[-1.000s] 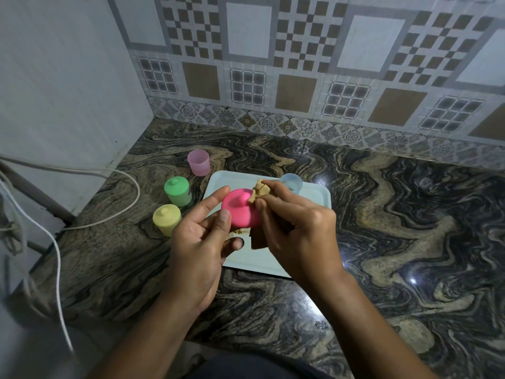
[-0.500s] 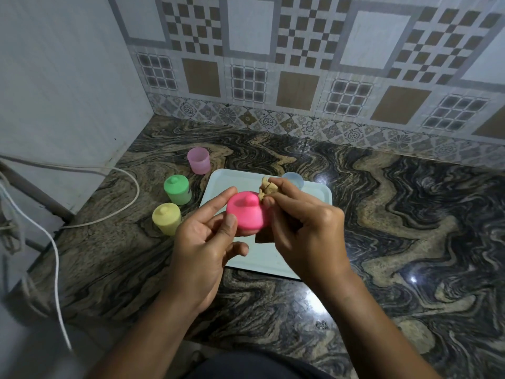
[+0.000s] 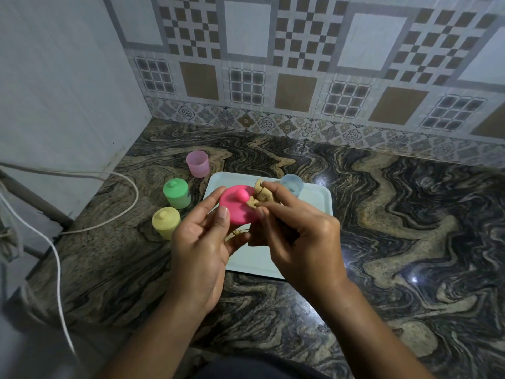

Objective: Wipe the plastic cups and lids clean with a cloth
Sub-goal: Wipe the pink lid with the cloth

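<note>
Pink lid (image 3: 237, 207) gripped by left hand (image 3: 199, 253); right hand (image 3: 300, 242) pinches cloth (image 3: 261, 194); tray (image 3: 317, 199) holds cup (image 3: 291, 184)

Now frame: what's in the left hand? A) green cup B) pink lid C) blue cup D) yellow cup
B: the left hand grips the pink lid by its rim, and the right hand holds the cloth against it.
</note>
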Available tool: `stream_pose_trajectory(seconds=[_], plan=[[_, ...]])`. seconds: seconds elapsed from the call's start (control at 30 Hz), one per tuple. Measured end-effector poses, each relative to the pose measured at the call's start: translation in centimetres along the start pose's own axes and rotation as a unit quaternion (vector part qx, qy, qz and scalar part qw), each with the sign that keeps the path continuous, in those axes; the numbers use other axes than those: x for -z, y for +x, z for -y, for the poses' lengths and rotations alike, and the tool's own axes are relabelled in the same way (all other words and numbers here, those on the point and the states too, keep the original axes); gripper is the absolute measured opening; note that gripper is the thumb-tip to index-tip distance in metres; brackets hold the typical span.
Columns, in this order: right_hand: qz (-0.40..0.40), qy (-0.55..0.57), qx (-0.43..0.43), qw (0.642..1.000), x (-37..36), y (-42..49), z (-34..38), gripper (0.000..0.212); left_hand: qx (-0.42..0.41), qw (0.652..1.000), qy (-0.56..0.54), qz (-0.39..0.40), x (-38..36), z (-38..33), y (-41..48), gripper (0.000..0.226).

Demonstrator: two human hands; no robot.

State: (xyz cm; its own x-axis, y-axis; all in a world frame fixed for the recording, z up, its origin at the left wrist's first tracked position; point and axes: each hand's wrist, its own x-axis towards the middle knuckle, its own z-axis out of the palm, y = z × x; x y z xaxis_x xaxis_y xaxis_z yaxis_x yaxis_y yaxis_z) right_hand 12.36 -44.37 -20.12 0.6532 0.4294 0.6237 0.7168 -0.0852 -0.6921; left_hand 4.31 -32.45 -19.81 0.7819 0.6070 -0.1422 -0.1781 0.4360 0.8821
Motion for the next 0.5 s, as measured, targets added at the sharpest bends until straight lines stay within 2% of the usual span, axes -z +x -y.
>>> stream_pose_trajectory(seconds=[0.13,0.3,0.5], plan=[[0.015,-0.006,-0.004,1.0,-0.4,-0.4,-0.3,0.012,-0.015,0.997,0.042,0.064,-0.1,-0.2,-0.1,0.035],[-0.017,-0.042,0.024,0.999,-0.5,0.8,-0.2,0.012,0.02,0.995,0.044,0.09,1.0,-0.8,0.6,0.054],[0.008,-0.017,-0.022,1.0,-1.6,1.9,-0.8,0.015,0.042,0.998,-0.017,0.043,1.2,-0.6,1.2,0.04]])
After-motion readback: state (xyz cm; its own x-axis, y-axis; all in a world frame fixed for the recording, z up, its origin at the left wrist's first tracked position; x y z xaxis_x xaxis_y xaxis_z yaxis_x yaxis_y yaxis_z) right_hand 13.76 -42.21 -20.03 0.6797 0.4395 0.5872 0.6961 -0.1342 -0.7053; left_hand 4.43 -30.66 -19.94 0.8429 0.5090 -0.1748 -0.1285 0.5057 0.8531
